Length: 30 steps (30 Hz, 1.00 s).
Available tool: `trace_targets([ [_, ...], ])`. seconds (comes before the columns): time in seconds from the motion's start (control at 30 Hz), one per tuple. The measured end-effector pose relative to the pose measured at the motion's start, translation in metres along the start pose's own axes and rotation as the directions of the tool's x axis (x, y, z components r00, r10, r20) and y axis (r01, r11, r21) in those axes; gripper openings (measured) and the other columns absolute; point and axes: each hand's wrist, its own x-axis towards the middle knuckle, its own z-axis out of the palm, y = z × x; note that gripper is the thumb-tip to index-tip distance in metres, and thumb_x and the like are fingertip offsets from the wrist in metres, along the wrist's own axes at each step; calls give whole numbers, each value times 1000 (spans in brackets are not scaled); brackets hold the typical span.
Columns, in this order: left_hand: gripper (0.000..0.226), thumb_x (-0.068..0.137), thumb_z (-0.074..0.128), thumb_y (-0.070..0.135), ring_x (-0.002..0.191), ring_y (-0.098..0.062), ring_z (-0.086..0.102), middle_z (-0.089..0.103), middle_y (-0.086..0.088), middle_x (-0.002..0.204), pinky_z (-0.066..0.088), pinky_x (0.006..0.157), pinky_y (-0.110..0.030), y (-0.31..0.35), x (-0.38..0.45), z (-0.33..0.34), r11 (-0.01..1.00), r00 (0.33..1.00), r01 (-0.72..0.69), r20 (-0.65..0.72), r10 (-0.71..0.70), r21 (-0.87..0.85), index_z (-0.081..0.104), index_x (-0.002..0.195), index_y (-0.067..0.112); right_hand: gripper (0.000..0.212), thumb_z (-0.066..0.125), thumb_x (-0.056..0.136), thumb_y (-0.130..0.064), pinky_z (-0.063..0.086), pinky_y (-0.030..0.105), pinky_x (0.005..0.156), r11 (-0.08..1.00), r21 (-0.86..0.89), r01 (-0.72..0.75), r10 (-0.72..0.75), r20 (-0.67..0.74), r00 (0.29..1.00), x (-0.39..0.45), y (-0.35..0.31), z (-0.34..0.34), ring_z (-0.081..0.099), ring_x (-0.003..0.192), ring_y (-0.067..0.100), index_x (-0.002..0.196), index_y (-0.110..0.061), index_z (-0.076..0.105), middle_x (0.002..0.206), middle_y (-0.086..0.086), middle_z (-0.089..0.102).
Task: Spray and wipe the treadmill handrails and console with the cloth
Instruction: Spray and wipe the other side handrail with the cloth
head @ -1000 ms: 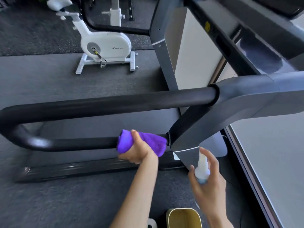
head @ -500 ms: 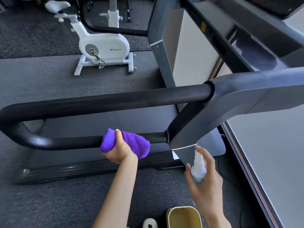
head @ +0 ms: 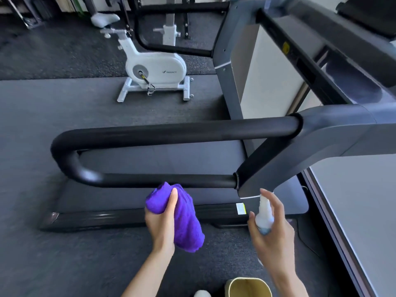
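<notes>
- The cloth (head: 184, 219), purple & bunched, is gripped by the L hand (head: 161, 224); thumb is laid up its front, fingers are curled behind it.
- Cloth is held just below the lower bar (head: 171, 180) of the handrail, apart from it; its free end hangs down to the right of the wrist.
- A small white spray bottle (head: 264, 215) is gripped by the R hand (head: 273, 230), fingers wrapped round the body, 1 finger raised by the nozzle top.
- Bottle is held upright, nozzle just under the grey bracket (head: 289, 166) where the lower bar joins the frame; contact can't be told.
- Handrail is formed as a black U-shaped loop: upper bar (head: 175, 132) & lower bar are joined by a bend at left, both are fixed at right into the grey frame.
- Treadmill deck (head: 150, 159) is seen through the loop & below it; a yellow label (head: 240, 208) is stuck on the side rail.
- Console (head: 342, 39) is seen only in part, at top right, well apart from both hands.
- A white exercise bike (head: 154, 69) is stood on the dark floor (head: 53, 108) beyond the treadmill.
- A tan open-topped container (head: 248, 288) is cut off by the bottom edge, between the 2 forearms.
</notes>
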Motion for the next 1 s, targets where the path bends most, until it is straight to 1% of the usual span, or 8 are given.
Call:
trace_targets([
  [0.1,37,71,83,19,83,0,64,68,9,96,47,70,-10,35,-6,-4,932,937,-318,204,283,172,57,95,26,66,71,82,-8,42,7,62,1000,1,25,-25,7,1000,1,-8,2,57,72,8,121,-52,40,78,-22,58],
  [0.2,48,65,87,32,85,5,60,66,22,98,46,71,-12,66,12,23,686,754,-632,492,435,361,55,102,32,68,71,81,-7,42,11,58,999,4,36,-36,-10,999,-1,-13,-1,57,73,7,120,-53,40,78,-24,58],
  [0.37,75,68,76,58,110,-20,56,58,7,126,41,84,-32,68,47,81,-25,552,-832,832,47,554,43,129,28,70,73,80,-7,41,7,61,999,-24,24,-25,-69,997,-11,-8,-11,57,80,-3,122,-51,39,93,-21,59],
  [0.43,84,71,71,63,112,-26,58,56,-1,130,42,88,-36,53,55,96,-170,515,-847,857,-26,504,36,133,19,71,74,78,-5,41,4,64,1000,-18,8,-10,-96,995,-17,-2,-14,57,78,-8,122,-50,41,93,-16,61],
  [0.7,64,77,66,62,110,-28,56,57,-5,124,43,87,-38,51,65,125,47,458,-889,880,129,456,49,119,17,72,72,78,-2,40,9,60,998,-13,-57,55,-100,993,-28,10,-13,54,64,-3,123,-49,42,89,-21,59],
  [0.77,63,79,61,65,115,-27,51,47,-5,132,39,92,-38,46,62,122,-58,414,-907,908,70,418,51,123,20,72,72,78,-3,40,10,60,998,-10,-61,60,-102,993,-26,11,-10,54,62,-4,122,-51,42,87,-19,57],
  [0.9,81,80,33,80,118,-30,47,42,-7,139,37,96,-42,22,62,99,-509,417,-801,904,-94,316,22,149,39,70,73,78,-4,38,5,59,998,-27,-52,49,-113,992,-21,6,-8,53,63,-4,122,-48,41,85,-24,53],
  [1.0,79,82,29,79,113,-27,51,47,-5,135,40,92,-39,20,68,103,-534,356,-804,931,-80,262,22,149,38,70,74,78,-4,39,5,60,998,-41,-49,44,-113,993,-19,3,-6,52,65,-6,123,-48,41,88,-28,54],
])
